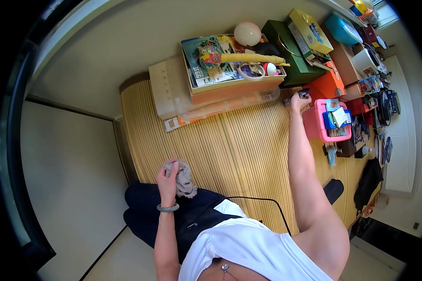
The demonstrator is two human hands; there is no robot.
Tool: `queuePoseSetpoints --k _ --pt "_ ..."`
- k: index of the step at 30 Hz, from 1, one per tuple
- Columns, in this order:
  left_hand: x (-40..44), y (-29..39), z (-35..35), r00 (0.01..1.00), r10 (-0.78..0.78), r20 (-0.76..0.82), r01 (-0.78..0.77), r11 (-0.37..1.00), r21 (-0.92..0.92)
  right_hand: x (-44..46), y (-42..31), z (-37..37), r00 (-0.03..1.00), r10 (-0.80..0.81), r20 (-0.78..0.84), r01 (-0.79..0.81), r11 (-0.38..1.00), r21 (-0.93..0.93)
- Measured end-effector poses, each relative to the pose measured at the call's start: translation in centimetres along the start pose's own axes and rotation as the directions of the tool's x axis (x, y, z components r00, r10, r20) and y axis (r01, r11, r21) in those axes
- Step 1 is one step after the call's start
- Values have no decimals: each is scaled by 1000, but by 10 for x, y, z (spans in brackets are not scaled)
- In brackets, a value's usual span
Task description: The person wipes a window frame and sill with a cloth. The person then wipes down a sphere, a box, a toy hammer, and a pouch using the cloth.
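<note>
My left hand point(167, 178) is closed on a crumpled grey-beige cloth point(184, 181), just above the dark clothing over my legs. A bracelet circles that wrist. My right arm stretches far out, and my right hand point(297, 101) is closed on a small dark object point(305, 93) whose kind I cannot make out. It is beside a pink bin point(318, 122) filled with cards and small boxes, near an orange box point(324, 83) and a dark green box point(299, 68).
A bamboo mat point(206, 150) covers the surface beneath me. An open carton point(234, 89) of books stands at the back, with a yellow-handled stick point(253, 58) and a pale balloon point(247, 34) on top. A black cable point(262, 199) curves near my lap. Stacked boxes line the right.
</note>
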State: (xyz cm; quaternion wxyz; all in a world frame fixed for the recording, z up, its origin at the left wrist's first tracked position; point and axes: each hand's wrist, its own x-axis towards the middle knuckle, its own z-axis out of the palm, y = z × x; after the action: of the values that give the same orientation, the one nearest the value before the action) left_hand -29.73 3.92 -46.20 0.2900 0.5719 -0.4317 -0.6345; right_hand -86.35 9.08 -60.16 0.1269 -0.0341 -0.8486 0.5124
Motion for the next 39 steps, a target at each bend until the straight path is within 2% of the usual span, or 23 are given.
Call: queuePoseSetpoints --k 1,3,4,6,7,9,10,11,13,15,16,18,19,20,21,22,24,25,26,27,29,33,39 --pt "0 0 0 1000 -8 -2 8 1000 16 -3 -9 1 996 62 71 -60 998 -30" --pt "0 -1 1 1000 -12 -6 12 1000 9 -6 -17 5 988 -87 131 83 996 38" --pt "0 -1 0 1000 -16 -8 16 1000 1 -7 -21 6 988 -85 131 80 996 38" --pt "1 -1 -2 1000 -16 5 16 1000 -5 -2 -16 14 983 23 181 -100 898 429" --pt "1 -1 -3 1000 -16 20 16 1000 -12 -3 -11 14 983 23 180 -100 897 430" --pt "2 -4 -5 999 1 33 0 1000 -19 3 9 3 951 18 307 -157 887 434" --pt "4 -7 -4 999 17 43 -16 1000 -26 9 23 0 951 -71 301 -32 946 323" --pt "5 -8 -3 997 15 70 -13 1000 -28 -2 22 -10 958 -64 279 -33 943 332" --pt "4 -10 -5 998 -6 68 9 999 -38 -32 0 -43 939 67 337 -160 954 255" --pt "4 -11 -4 997 -18 70 21 999 -30 -46 14 -59 910 126 396 -239 938 251" --pt "3 -10 -3 998 -20 60 21 999 -28 -56 22 -70 924 106 367 -213 941 263" --pt "2 -9 -2 998 -19 60 21 999 -25 -76 26 -94 976 174 130 -202 946 252" --pt "3 -10 -5 997 -23 75 25 999 -35 -82 24 -111 962 265 -65 -244 941 235" --pt "3 -11 -6 996 -26 89 30 999 -45 -85 14 -125 905 341 -255 -287 931 226" --pt "4 -13 -8 995 -26 93 30 999 -45 -72 28 -130 904 340 -260 -285 931 227" --pt "4 -15 -10 995 -30 98 36 998 -60 -54 41 -142 840 390 -377 -321 918 232" --pt "4 -15 -11 994 -34 103 42 997 -71 -41 32 -158 758 433 -488 -358 901 243" --pt "3 -14 -11 995 -31 91 36 998 -51 -32 21 -168 817 507 -275 -349 814 465" --pt "2 -13 -10 997 -27 78 29 999 -32 -27 12 -175 858 512 -45 -363 665 653" --pt "2 -14 -10 997 -25 80 27 999 -33 -24 13 -179 858 511 -45 -361 664 654" --pt "3 -16 -9 997 -32 72 33 999 -18 -19 11 -188 873 480 87 -421 651 632" --pt "1 -14 -8 996 -17 85 19 1000 -18 -8 32 -191 877 476 69 -391 622 678" --pt "4 -18 -11 993 -30 112 38 997 -67 -4 49 -211 889 424 174 -447 720 531"
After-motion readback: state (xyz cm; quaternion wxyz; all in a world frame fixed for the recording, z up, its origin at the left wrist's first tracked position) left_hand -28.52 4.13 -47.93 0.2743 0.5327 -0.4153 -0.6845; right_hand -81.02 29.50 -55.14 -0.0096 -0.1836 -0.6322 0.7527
